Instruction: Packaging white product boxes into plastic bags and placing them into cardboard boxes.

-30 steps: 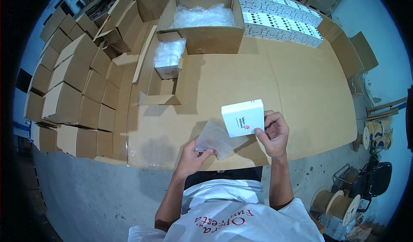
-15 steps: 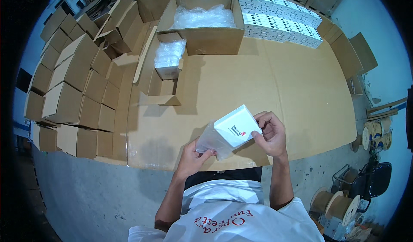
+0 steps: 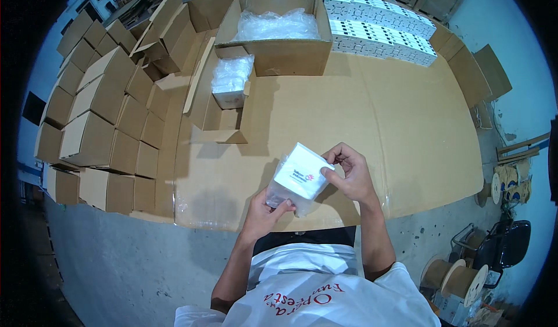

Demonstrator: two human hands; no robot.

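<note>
I had the small white box tilted above the near edge of the cardboard-covered table, part-way into a clear plastic bag. My right hand pinched the box; my left hand pinched the bag. Bagging looked half done. Beyond the box, the table lay open.

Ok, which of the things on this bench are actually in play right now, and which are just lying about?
In play:
- small white box, held by the right hand
- clear plastic bag, held open by the left hand around the box's lower end

Lying about:
- large open carton of plastic bags
- rows of white boxes
- stacked closed cartons
- cable spools
</note>
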